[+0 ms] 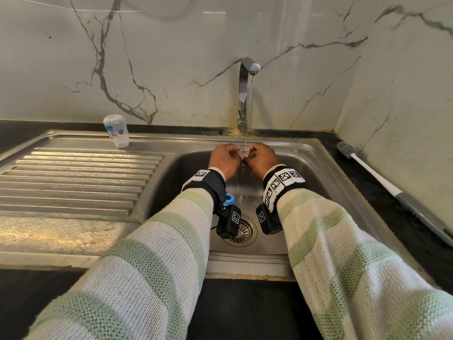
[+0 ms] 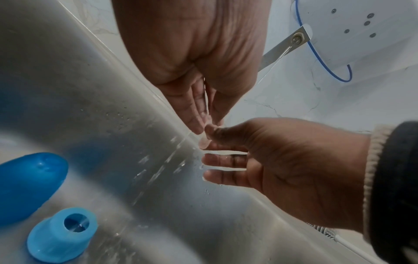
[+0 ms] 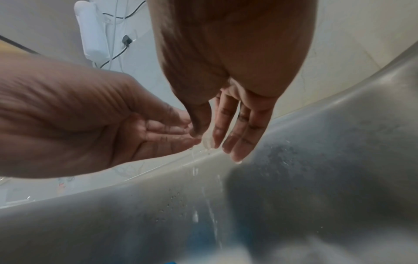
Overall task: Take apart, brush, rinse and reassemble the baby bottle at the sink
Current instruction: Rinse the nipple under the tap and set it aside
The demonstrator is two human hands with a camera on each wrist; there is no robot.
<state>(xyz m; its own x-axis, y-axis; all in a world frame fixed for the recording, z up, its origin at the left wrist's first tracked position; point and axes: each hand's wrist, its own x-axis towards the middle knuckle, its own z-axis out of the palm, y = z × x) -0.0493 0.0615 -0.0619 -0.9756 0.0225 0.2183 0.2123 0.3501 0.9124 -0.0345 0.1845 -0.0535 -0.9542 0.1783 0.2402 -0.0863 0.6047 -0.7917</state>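
Over the steel sink basin, the left hand and right hand pinch a small clear teat between fingertips under the tap stream. A blue collar lies in the basin. Farther back, the bottle stands inverted on the drainboard; a brush lies right, by marble walls.

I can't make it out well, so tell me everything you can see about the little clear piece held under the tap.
The clear piece is small, translucent and soft-looking, likely the bottle's teat, though its exact shape is too small to tell. It sits directly under the thin water stream, above the sink basin. The left hand and right hand pinch it from either side with their fingertips. It is wet, and drops fall from it into the basin.
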